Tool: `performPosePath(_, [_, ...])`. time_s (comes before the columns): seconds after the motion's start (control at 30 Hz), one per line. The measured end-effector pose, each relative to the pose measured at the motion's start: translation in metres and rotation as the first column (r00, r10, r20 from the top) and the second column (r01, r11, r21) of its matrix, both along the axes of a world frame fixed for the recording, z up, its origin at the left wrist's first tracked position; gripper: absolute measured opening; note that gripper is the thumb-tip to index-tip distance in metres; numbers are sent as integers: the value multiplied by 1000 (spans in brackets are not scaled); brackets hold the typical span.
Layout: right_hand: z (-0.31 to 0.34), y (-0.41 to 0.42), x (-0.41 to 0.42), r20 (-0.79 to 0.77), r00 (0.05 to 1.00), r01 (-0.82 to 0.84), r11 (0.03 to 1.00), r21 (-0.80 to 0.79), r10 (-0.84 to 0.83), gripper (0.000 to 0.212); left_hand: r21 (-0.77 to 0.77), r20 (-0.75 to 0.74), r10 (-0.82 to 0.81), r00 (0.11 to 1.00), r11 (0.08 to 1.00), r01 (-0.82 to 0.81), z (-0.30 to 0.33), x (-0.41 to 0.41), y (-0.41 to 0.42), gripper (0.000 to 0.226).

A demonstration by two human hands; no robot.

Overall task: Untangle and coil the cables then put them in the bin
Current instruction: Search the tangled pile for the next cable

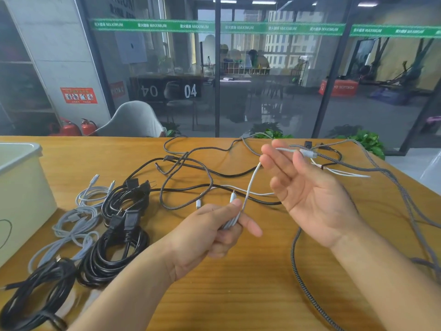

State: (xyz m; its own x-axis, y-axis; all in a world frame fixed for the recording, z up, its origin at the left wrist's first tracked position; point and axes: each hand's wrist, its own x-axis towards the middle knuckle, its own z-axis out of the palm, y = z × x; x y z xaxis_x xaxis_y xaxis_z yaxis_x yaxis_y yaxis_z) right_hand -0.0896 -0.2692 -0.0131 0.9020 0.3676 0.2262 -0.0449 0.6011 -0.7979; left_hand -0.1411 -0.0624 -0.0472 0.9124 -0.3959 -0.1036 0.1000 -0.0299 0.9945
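Note:
My left hand (214, 229) grips a small bundle of white cable loops above the wooden table (238, 283). From that bundle the white cable (251, 185) runs up to my right hand (307, 189), which is raised, palm up, with straight fingers; the cable passes over its fingertips. A tangle of black and braided cables (186, 168) lies on the table behind my hands. Coiled black cables (114, 247) and coiled grey cables (78, 220) lie at the left. The cream bin (21, 199) stands at the far left edge.
A grey braided cable (303, 280) trails across the table's right side and over its edge. A chair (133, 120) stands behind the table, before a glass wall. Potted plants (367, 139) sit past the far right corner.

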Motion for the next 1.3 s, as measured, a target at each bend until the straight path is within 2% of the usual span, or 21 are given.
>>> performPosePath(0.07, [-3,2,1,36,998,49,997,-53,-47,39,-1,11,-17,1000,1000,17,1,-1,-1,57])
performPosePath(0.17, [-5,6,0,158,979,161,962,-222,-127,41,15,9,-22,1000,1000,21,0,-2,-2,58])
performPosePath(0.23, [-5,9,-5,228,966,179,947,-267,-118,41,26,0,7,1000,1000,-7,-3,-1,-2,60])
performPosePath(0.37, [-2,20,-19,196,980,3,980,-201,37,43,-69,-26,154,988,985,-156,-6,4,-4,60])
performPosePath(0.43, [-3,26,-26,190,967,-125,966,-226,170,41,-153,-48,251,967,955,-255,-6,6,-1,55])
performPosePath(0.53, [-15,37,-36,166,897,-333,873,-357,410,41,-215,-60,322,945,920,-328,-4,9,5,67])
performPosePath(0.63, [-30,45,-40,126,856,-388,785,-484,501,43,-284,-46,310,950,907,-310,-1,8,9,60])
performPosePath(0.73, [-35,43,-35,103,864,-362,751,-552,493,42,-288,4,281,960,919,-268,1,6,7,39])
performPosePath(0.87, [-39,40,-29,60,875,-357,725,-589,480,43,-359,-26,249,968,901,-242,1,6,7,39])
performPosePath(1.03, [-44,40,-25,-55,870,-459,766,-450,489,39,-458,-26,294,955,846,-273,5,5,7,35])
performPosePath(1.1, [-46,43,-24,-66,905,-409,812,-417,421,39,-464,-7,318,948,839,-285,8,6,9,33])
performPosePath(1.2, [-50,51,-28,-2,958,-259,867,-426,285,35,-421,20,348,937,853,-308,9,6,9,32])
performPosePath(1.3, [-52,58,-32,34,989,-118,902,-414,145,32,-461,12,375,927,825,-327,9,7,11,31])
